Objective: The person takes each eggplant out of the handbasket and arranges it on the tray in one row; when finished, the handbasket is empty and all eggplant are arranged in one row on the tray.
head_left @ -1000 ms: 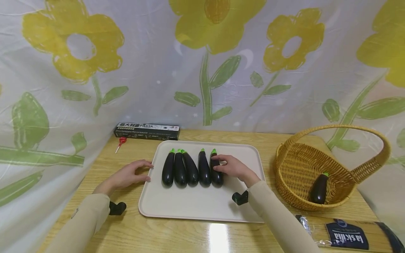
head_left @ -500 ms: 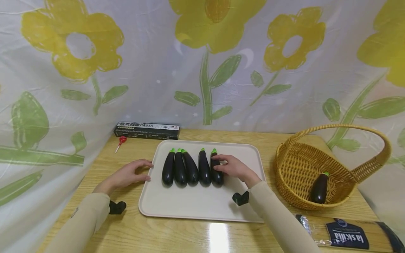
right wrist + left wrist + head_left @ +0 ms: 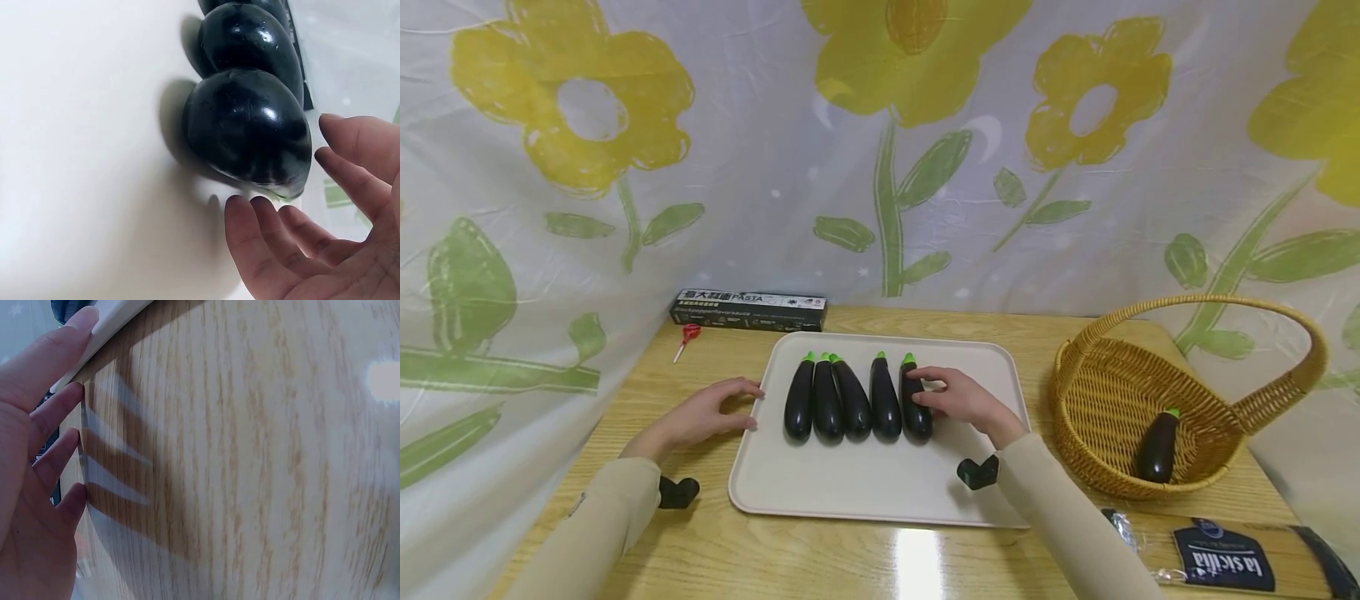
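Observation:
Several glossy dark eggplants with green stems lie side by side on a pale tray point(image 3: 880, 487) in the head view. The rightmost eggplant point(image 3: 916, 412) stands a little apart from its neighbour point(image 3: 884, 404). My right hand point(image 3: 958, 396) is at the upper right side of that rightmost eggplant. In the right wrist view, its fingers are spread and slightly bent beside the nearest eggplant point(image 3: 247, 125), with no grip on it. My left hand point(image 3: 711, 412) rests at the tray's left edge, fingers loosely extended; the left wrist view shows its thumb point(image 3: 53, 353) at the rim.
A wicker basket point(image 3: 1105, 425) with a tall handle stands at the right, holding one eggplant point(image 3: 1157, 450). A bag of pasta point(image 3: 1225, 554) lies in front of it. At the back left are a black pasta box point(image 3: 748, 312) and a red lollipop point(image 3: 690, 333).
The rightmost eggplant has shifted slightly to the right, and my right hand has moved a little right with it. The left hand and the tray look unchanged.

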Motion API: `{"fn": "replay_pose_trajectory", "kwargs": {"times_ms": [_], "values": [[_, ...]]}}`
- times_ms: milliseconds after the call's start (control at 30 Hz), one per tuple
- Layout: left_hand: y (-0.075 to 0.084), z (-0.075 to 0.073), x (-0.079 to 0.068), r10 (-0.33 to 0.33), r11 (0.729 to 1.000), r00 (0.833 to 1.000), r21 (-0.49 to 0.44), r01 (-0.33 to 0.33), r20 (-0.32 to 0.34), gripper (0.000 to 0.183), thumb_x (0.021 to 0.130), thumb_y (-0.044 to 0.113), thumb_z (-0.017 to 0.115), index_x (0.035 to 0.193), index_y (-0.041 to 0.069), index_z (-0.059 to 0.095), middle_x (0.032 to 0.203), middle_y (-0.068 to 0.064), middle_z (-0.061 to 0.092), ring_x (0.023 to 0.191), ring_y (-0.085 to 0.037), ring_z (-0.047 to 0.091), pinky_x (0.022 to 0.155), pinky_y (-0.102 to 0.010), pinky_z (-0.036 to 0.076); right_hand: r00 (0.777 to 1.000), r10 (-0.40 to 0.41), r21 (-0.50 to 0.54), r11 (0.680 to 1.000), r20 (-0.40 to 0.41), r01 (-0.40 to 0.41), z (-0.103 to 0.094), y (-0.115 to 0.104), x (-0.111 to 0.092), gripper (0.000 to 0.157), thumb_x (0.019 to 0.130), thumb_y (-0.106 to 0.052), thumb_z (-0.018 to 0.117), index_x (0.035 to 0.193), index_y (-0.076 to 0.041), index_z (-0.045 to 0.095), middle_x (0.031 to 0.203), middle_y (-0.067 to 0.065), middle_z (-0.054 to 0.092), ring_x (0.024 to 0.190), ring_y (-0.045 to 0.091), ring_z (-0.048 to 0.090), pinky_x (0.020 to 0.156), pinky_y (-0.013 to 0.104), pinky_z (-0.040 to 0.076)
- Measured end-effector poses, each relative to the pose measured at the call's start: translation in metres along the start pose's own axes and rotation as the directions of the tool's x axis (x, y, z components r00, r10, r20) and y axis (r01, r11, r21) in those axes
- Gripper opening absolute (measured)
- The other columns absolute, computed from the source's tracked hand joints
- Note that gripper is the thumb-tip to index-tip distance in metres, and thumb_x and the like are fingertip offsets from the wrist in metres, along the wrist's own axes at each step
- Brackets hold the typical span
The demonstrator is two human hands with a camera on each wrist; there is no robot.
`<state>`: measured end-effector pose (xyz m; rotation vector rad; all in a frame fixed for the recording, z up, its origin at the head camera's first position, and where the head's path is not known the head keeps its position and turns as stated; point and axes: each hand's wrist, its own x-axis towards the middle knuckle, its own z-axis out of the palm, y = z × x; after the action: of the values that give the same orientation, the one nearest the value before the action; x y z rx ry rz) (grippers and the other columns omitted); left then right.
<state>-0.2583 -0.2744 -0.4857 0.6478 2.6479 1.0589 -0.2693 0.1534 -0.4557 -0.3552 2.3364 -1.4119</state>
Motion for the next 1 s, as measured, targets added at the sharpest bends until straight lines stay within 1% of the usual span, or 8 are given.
{"fn": "replay_pose_trajectory", "kwargs": {"times_ms": [167,333,467,600,667,800,867,1000], "values": [[-0.001,0.0,0.001,-0.001,1.0,1.0,-0.001,0.001,-0.002,0.044,0.089,0.028,0.073,0.126,0.01,0.061,0.141,-0.019,0.05,0.136,-0.044,0.036,0.11,-0.063,0.026,1.0,0.005,-0.003,1.0,-0.002,-0.005,-0.002,0.002,-0.001,0.044,0.094,-0.012,0.065,0.136,-0.005,0.056,0.145,0.028,0.04,0.095,0.021,0.065,0.083,0.042,0.057],[-0.003,0.001,0.002,0.01,1.0,1.0,0.005,-0.01,-0.006,0.044,0.089,0.028,0.073,0.126,0.01,0.061,0.141,-0.019,0.05,0.135,-0.044,0.037,0.11,-0.063,0.026,1.0,-0.002,-0.006,1.0,-0.004,0.002,-0.005,0.0,-0.008,0.044,0.094,-0.014,0.064,0.137,-0.007,0.056,0.145,0.025,0.043,0.101,0.021,0.065,0.084,0.043,0.057],[-0.003,0.001,0.002,0.008,1.0,1.0,0.007,-0.008,-0.008,0.044,0.089,0.029,0.074,0.126,0.01,0.061,0.141,-0.019,0.05,0.135,-0.044,0.037,0.11,-0.063,0.026,0.999,-0.043,-0.032,0.999,0.0,0.043,-0.011,-0.005,-0.025,0.045,0.095,-0.016,0.063,0.139,-0.008,0.054,0.143,0.018,0.048,0.107,0.024,0.065,0.086,0.041,0.056],[-0.002,0.001,0.002,0.011,1.0,1.0,0.009,-0.011,-0.006,0.043,0.089,0.028,0.074,0.125,0.01,0.061,0.141,-0.019,0.05,0.135,-0.044,0.037,0.111,-0.063,0.026,0.995,-0.1,-0.073,0.992,-0.017,0.099,-0.022,-0.013,-0.053,0.044,0.095,-0.021,0.064,0.138,-0.013,0.055,0.144,0.012,0.047,0.115,0.027,0.061,0.089,0.039,0.054],[-0.003,0.002,0.002,0.014,1.0,1.0,0.016,-0.014,-0.006,0.043,0.089,0.029,0.073,0.125,0.01,0.061,0.141,-0.019,0.05,0.135,-0.044,0.037,0.111,-0.063,0.026,0.994,-0.108,-0.103,0.989,-0.023,0.105,-0.032,-0.017,-0.07,0.044,0.095,-0.026,0.065,0.138,-0.018,0.056,0.145,0.008,0.045,0.118,0.027,0.058,0.091,0.039,0.052],[-0.003,0.002,0.002,0.004,1.0,1.0,0.023,-0.004,-0.006,0.044,0.089,0.03,0.073,0.126,0.01,0.061,0.141,-0.02,0.049,0.135,-0.045,0.037,0.111,-0.063,0.025,0.993,-0.116,-0.149,0.983,-0.017,0.112,-0.059,-0.022,-0.105,0.045,0.097,-0.032,0.063,0.14,-0.022,0.052,0.146,0.008,0.044,0.123,0.03,0.055,0.094,0.042,0.05],[-0.004,0.001,0.002,-0.006,1.0,1.0,0.02,0.006,-0.008,0.045,0.088,0.03,0.074,0.126,0.01,0.061,0.142,-0.02,0.049,0.135,-0.045,0.036,0.111,-0.063,0.025,0.991,-0.128,-0.167,0.978,-0.022,0.123,-0.075,-0.022,-0.12,0.046,0.098,-0.03,0.061,0.141,-0.018,0.05,0.143,0.012,0.047,0.123,0.033,0.054,0.094,0.043,0.05],[-0.004,0.001,0.002,-0.013,1.0,1.0,0.017,0.013,-0.009,0.046,0.088,0.031,0.074,0.127,0.01,0.061,0.143,-0.018,0.049,0.136,-0.043,0.036,0.112,-0.062,0.025,0.993,-0.096,-0.186,0.979,-0.071,0.081,-0.11,-0.018,-0.145,0.049,0.1,-0.029,0.058,0.144,-0.012,0.047,0.138,0.017,0.053,0.121,0.035,0.055,0.093,0.037,0.051]]}}
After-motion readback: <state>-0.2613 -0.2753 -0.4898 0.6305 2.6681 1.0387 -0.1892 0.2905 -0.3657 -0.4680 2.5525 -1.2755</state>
